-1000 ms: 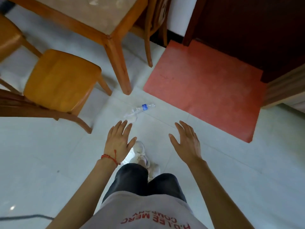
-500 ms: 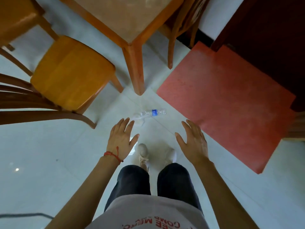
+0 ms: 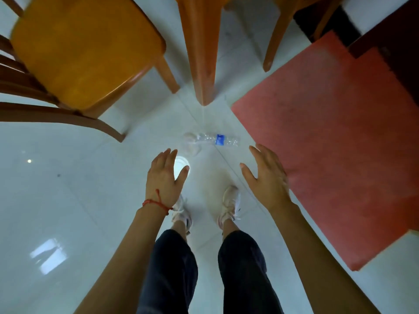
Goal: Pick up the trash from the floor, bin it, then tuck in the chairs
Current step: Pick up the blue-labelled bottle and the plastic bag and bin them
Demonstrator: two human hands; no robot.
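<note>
View has closed on the bottle (image 3: 213, 139), lying on the floor (image 3: 68, 200) ahead of both empty, spread hands: left (image 3: 163, 180), right (image 3: 266, 177). Risk: the round bottle rolls off under the chair (image 3: 86, 53).

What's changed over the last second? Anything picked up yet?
Nothing picked up. The person has stepped closer and leaned over, so the plastic bottle now lies just ahead of both hands. Left hand and right hand stay open and empty. Bottle, chair and red mat haven't moved.
</note>
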